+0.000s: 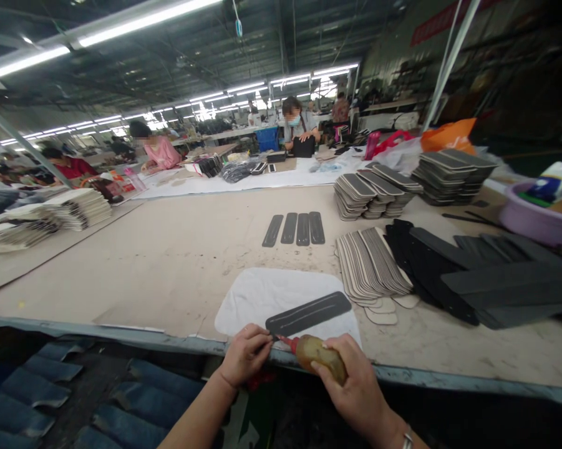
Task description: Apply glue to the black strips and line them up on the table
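Note:
My right hand (358, 383) is wrapped round a yellowish glue bottle (320, 357), tilted so that its red nozzle points left. The nozzle tip is close to the fingers of my left hand (247, 354), which are pinched together at the table edge. A small dark bit shows at those fingertips, too small to name. Just beyond both hands, a dark grey rounded strip (309, 313) with a shiny line along it lies on a white cloth (250, 293). Several shorter grey strips (303, 229), also with shiny marks, lie side by side farther back.
To the right are a fanned stack of pale-edged pieces (372, 262), taller stacks (374, 190), black and grey sheets (509, 287) and a purple basin (537, 215). Cream pieces (79, 209) are piled at left. A co-worker (302, 128) sits across the table. Blue folded fabric (143, 399) lies below its edge.

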`<action>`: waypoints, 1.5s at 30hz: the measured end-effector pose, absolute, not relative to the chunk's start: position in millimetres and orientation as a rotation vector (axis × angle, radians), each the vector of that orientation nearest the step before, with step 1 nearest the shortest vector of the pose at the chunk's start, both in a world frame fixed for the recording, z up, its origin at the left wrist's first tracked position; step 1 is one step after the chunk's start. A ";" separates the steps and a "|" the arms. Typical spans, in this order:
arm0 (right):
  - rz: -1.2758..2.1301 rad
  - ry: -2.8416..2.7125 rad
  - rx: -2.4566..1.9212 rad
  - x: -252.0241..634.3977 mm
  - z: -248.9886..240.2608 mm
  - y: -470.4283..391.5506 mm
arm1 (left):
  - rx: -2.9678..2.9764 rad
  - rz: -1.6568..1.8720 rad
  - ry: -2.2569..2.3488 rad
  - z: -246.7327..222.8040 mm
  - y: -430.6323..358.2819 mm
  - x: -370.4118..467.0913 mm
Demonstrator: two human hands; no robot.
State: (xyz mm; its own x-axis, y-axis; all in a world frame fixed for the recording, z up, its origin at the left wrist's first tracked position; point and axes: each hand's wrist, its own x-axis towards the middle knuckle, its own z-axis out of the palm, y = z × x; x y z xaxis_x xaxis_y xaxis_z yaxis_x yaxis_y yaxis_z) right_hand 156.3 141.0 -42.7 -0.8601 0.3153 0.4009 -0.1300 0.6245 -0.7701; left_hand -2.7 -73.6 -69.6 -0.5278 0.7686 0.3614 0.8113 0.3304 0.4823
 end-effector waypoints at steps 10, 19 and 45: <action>0.900 -2.302 -0.507 180.0 -62.1 215.7 | -1.500 -1.011 -2.532 -73.6 -75.0 -5.8; 0.718 -2.197 -0.630 179.8 -59.8 255.4 | -1.541 -1.043 -2.573 -66.1 -71.4 -11.3; 0.730 -2.206 -0.741 205.4 -34.3 238.7 | -1.469 -0.929 -2.506 -67.7 -72.5 -7.0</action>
State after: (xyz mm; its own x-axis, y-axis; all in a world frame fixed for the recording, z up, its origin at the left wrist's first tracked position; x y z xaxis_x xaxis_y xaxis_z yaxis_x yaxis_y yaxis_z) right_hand 205.4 238.7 -34.3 -0.6004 0.6778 0.4243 0.2912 0.6795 -0.6735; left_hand -7.0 -72.5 -67.7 -0.5328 0.7621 0.3678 0.8177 0.3519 0.4556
